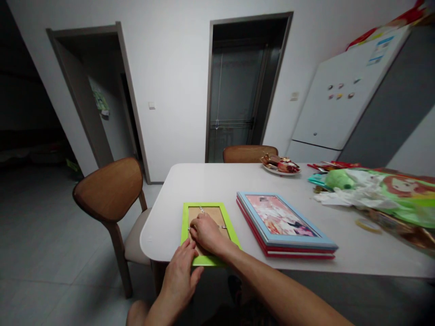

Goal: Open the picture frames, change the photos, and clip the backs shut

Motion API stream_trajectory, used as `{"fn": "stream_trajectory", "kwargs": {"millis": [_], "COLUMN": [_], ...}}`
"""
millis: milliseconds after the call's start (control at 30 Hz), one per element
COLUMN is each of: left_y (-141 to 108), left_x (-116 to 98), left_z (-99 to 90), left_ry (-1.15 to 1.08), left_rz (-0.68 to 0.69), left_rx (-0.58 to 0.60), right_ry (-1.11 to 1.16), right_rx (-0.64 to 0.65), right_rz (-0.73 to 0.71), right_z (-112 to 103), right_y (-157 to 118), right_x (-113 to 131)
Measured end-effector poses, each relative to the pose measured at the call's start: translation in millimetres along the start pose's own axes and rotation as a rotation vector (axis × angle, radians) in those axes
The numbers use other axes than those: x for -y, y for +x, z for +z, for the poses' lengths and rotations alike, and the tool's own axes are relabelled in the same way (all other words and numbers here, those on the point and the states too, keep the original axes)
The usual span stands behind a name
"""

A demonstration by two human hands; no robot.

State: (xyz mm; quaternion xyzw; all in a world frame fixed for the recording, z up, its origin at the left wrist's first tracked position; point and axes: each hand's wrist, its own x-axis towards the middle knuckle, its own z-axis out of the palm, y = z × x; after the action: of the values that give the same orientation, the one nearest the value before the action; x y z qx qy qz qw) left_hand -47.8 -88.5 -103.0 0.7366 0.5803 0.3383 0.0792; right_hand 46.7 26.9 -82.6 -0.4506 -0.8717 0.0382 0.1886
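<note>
A bright green picture frame [185, 219] lies face down at the table's front edge, its brown backing board [214, 213] showing. Small metal clips sit along the inner edges, one at the far side [201, 209] and another at the right [222, 227]. My right hand [206, 231] is over the board, fingers curled and pressed together at a clip on the left inner edge; the fingertips partly cover that clip. My left hand [180, 271] grips the frame's near left corner, fingers on the green border and thumb below the front edge.
Right of the frame, a blue picture frame [288, 226] with a colourful print lies on red ones. Farther off are a plate of wrapped items [280, 170], crumpled packaging [367, 190] and a tape roll [369, 226]. Wooden chairs [112, 188] stand at the left and far sides.
</note>
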Motion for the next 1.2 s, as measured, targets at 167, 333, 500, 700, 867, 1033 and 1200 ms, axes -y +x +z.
{"fn": "stream_trajectory", "kwargs": {"millis": [167, 333, 500, 700, 867, 1033, 1200], "left_y": [-0.6, -1.5, -0.1, 1.3, 0.8, 0.6, 0.3], "left_x": [-0.7, -3.1, -4.8, -4.0, -2.0, -2.4, -3.1], "left_z": [2.6, 2.5, 0.5, -0.2, 1.8, 1.2, 0.0], "left_ry": [-0.002, 0.004, -0.027, -0.027, -0.023, -0.039, -0.039], "left_rz": [-0.022, -0.027, -0.019, -0.022, -0.011, -0.014, -0.016], "left_rx": [-0.003, 0.002, 0.015, 0.032, 0.027, 0.031, 0.039], "right_ry": [-0.006, -0.033, -0.053, -0.016, 0.029, 0.004, -0.025], "right_rx": [0.004, -0.042, -0.032, 0.005, 0.124, 0.218, 0.147], "right_rz": [0.033, 0.128, 0.248, 0.221, 0.080, 0.007, 0.022], "right_z": [-0.1, -4.3, 2.0, -2.3, -26.6, -38.0, -33.4], "right_y": [6.0, 17.1, 24.2, 25.1, 12.4, -7.8, -10.1], "right_x": [-6.8, -28.9, -42.0, -42.6, -69.6, -89.0, -82.8]}}
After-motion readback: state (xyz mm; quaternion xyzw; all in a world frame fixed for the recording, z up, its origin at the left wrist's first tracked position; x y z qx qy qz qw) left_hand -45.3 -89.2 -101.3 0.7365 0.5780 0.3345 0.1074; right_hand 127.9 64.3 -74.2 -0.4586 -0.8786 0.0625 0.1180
